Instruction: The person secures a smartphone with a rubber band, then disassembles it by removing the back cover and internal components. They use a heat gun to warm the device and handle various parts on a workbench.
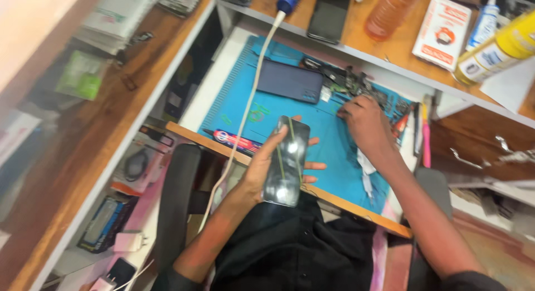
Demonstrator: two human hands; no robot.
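My left hand [262,165] holds a dark smartphone [287,163] with rubber bands stretched lengthwise around it, above the near edge of a blue work mat [329,140]. My right hand [365,124] reaches to the far right part of the mat, fingers down among small tools and parts [356,82]; whether it grips anything is not clear. A second dark phone [290,81] lies flat at the back of the mat. A red and blue tube [234,140] lies at the mat's near left edge.
A white cable [245,110] runs from the upper shelf down across the mat. The wooden shelf above carries a black phone [330,15], an orange bottle [390,10], a white box [443,32] and a yellow bottle [499,49]. Boxes and chargers sit at lower left.
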